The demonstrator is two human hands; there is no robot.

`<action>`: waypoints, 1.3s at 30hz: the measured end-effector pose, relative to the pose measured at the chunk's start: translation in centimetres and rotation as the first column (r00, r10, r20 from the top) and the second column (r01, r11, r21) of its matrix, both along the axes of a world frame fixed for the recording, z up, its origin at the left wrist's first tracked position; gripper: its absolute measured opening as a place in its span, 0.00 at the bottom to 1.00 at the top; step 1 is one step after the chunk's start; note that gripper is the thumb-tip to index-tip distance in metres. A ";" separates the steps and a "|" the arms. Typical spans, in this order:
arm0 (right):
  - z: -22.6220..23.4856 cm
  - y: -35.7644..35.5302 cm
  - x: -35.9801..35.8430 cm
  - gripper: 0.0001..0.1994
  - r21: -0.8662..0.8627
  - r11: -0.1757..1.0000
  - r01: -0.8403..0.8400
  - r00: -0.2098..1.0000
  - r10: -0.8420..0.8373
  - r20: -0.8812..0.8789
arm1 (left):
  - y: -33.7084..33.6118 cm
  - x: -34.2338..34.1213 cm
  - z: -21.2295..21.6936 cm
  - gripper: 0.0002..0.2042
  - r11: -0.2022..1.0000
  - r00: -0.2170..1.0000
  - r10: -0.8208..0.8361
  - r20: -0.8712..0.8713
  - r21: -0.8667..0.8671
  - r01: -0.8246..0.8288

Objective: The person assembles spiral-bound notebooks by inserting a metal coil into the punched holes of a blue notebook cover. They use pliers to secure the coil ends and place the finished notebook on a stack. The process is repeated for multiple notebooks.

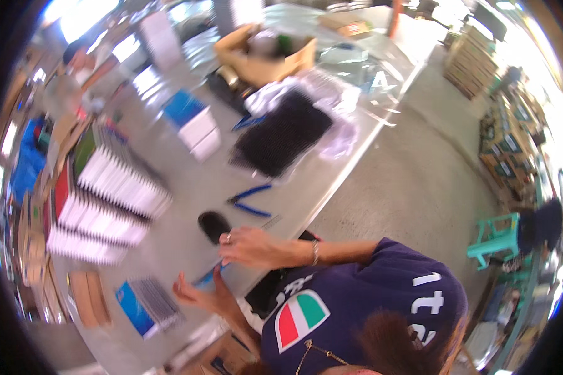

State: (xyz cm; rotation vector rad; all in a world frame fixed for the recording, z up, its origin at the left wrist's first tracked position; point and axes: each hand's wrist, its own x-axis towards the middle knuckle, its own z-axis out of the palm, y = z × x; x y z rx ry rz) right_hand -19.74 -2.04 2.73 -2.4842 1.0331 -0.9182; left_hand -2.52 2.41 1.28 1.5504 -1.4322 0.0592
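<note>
My left hand [200, 295] is low over the table near its front edge, thumb and fingers spread apart. Just above and to the right, my right hand [253, 248] has its fingers bent together; what they hold, if anything, is hidden. A narrow blue strip [204, 279] shows between the two hands, too blurred to name. Beyond the right hand lies a black oval object [214, 226]. Farther off are blue-handled pliers [249, 201], their handles apart. To the left of my left hand, a spiral-bound notebook [149, 306] with a blue cover lies flat.
Stacks of spiral-bound notebooks [100, 215] stand at left. Black binding coils [284, 134] lie on plastic, near a cardboard box [266, 65]. A blue-topped paper stack [192, 125] stands farther back. Another person [84, 69] is at the far left. A green stool [495, 240] stands at right.
</note>
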 end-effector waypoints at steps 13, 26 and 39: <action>-3.2 -10.3 -1.3 0.31 0.172 0.937 -0.305 0.943 0.322 -0.084 | 0.4 4.7 -3.4 0.32 0.947 0.958 -0.264 -0.111 0.162 0.279; -0.5 -6.1 -3.5 0.32 0.697 0.307 -0.648 0.756 0.147 0.638 | -0.9 5.2 -3.1 0.34 0.923 0.882 -0.301 -0.362 0.121 0.365; 0.5 -5.1 -4.7 0.26 0.676 0.285 -0.679 0.732 0.322 0.600 | -0.8 5.3 -3.3 0.35 0.902 0.853 -0.355 -0.383 0.099 0.420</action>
